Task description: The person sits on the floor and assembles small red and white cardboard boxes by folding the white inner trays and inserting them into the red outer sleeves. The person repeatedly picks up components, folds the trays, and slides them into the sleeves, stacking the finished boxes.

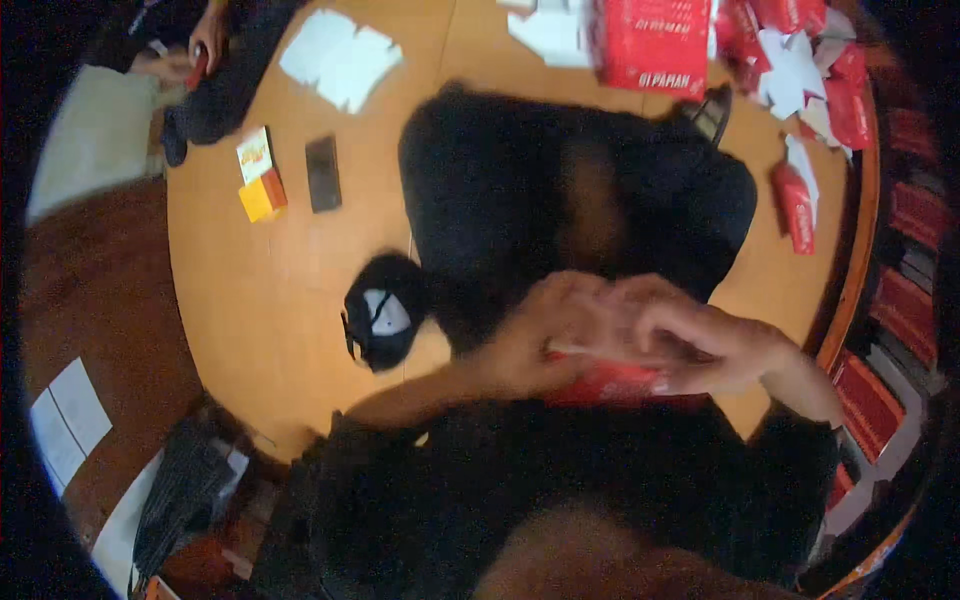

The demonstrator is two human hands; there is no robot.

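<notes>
Close to my body, both hands are closed on a red cardboard box (pixel 605 385), apparently a small folded carton. My left hand (pixel 540 335) grips its left end, while my right hand (pixel 715 345) bends over its right end with the fingers near the top edge. Motion smears the fingers, and they hide much of the carton. Beyond the hands are my legs in black trousers (pixel 480 180). A black cap (pixel 382 315) with a pale inside lies left of my hands.
On the wooden surface (pixel 270 340) lie a dark phone (pixel 323 174), a yellow and white small box (pixel 262 195) and white flat card pieces (pixel 340 60). Red cartons (pixel 655 45) pile up at the far right, with one red carton (pixel 795 207) nearer. Another person's hand (pixel 208 42) holds something red.
</notes>
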